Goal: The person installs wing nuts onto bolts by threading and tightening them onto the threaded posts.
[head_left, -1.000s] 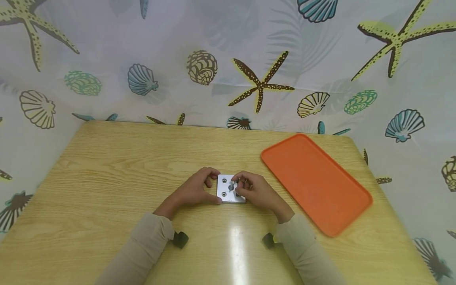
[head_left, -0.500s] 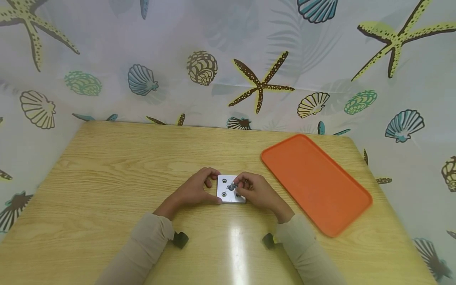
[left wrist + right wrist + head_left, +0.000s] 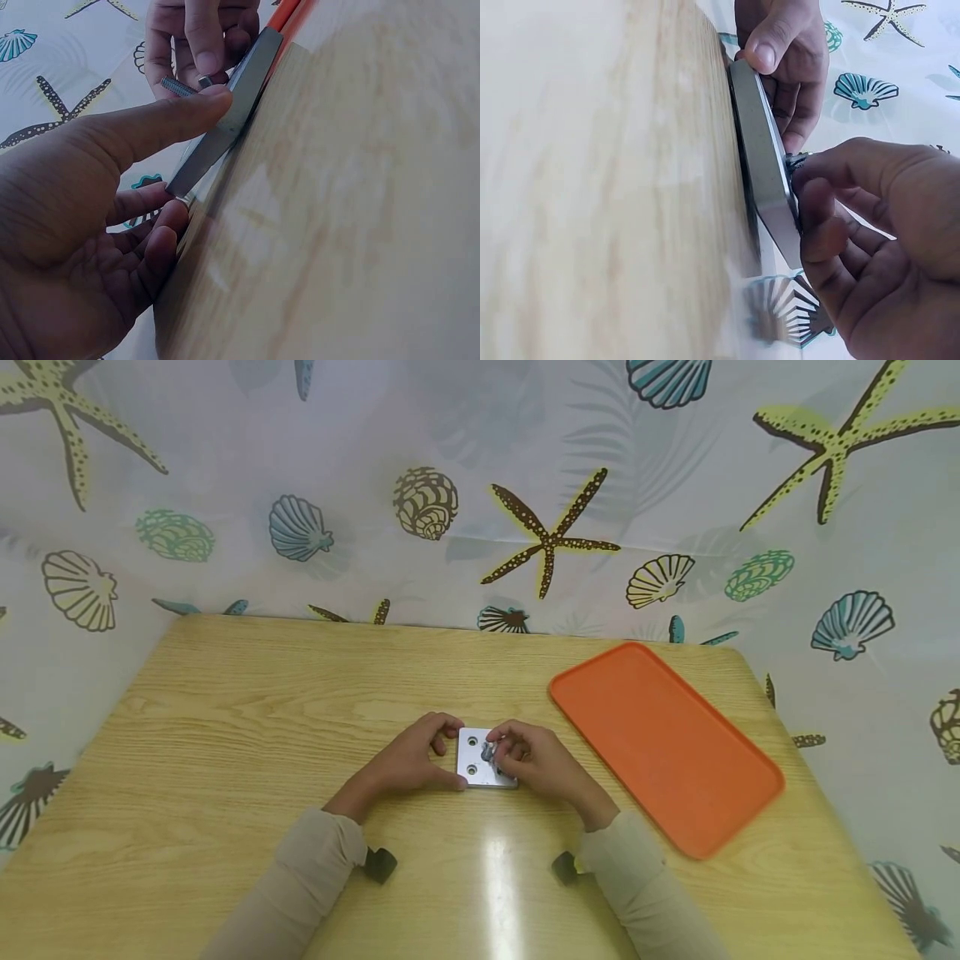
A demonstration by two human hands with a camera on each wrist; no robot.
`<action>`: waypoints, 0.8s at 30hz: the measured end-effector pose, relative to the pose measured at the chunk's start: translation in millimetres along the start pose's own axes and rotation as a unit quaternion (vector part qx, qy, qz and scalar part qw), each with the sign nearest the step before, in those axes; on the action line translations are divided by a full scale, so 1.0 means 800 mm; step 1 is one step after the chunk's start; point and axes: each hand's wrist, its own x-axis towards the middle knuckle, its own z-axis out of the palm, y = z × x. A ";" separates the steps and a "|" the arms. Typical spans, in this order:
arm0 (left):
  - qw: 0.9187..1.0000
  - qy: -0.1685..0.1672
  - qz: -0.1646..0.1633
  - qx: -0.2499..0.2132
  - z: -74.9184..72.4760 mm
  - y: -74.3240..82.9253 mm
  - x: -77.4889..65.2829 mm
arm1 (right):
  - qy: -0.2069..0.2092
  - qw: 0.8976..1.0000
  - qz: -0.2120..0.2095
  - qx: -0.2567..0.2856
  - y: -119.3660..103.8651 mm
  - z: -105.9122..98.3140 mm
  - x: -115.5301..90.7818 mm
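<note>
A square silvery metal plate [image 3: 483, 779] with countersunk holes lies on the table, a threaded stud [image 3: 175, 86] rising from its middle. My left hand [image 3: 417, 755] grips the plate's left side, thumb at the near corner and fingers at the far corner. Over the plate's right half, my right hand [image 3: 542, 765] pinches a small metal wing nut [image 3: 487, 752] at the stud between thumb and fingers. That nut is partly covered by the fingertips. In the right wrist view, the plate [image 3: 759, 142] appears edge-on with the right fingers [image 3: 825, 240] close against its top face.
An orange tray [image 3: 667, 752] lies at an angle to the right of my hands on the wooden table [image 3: 300, 693]. Behind the table hangs a cloth [image 3: 360, 435] printed with shells and starfish.
The wing nut has turned on the stud, its wings now standing differently. My right fingertips have shifted slightly around it. My left hand and the plate stay where they were.
</note>
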 end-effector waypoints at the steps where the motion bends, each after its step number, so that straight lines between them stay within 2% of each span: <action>1: 1.000 0.001 0.000 0.000 0.000 0.000 0.000 | -0.002 1.000 -0.004 -0.003 0.000 0.000 0.000; 6: 1.000 0.002 0.002 0.000 0.000 0.000 0.000 | -0.005 1.000 -0.014 -0.020 -0.001 0.002 0.001; 17: 1.000 0.002 0.003 -0.003 0.001 -0.002 0.002 | 0.016 1.000 0.000 -0.015 -0.002 0.001 -0.002; 24: 1.000 0.003 0.002 -0.003 0.001 -0.002 0.001 | 0.030 0.999 0.011 -0.031 -0.003 0.007 -0.001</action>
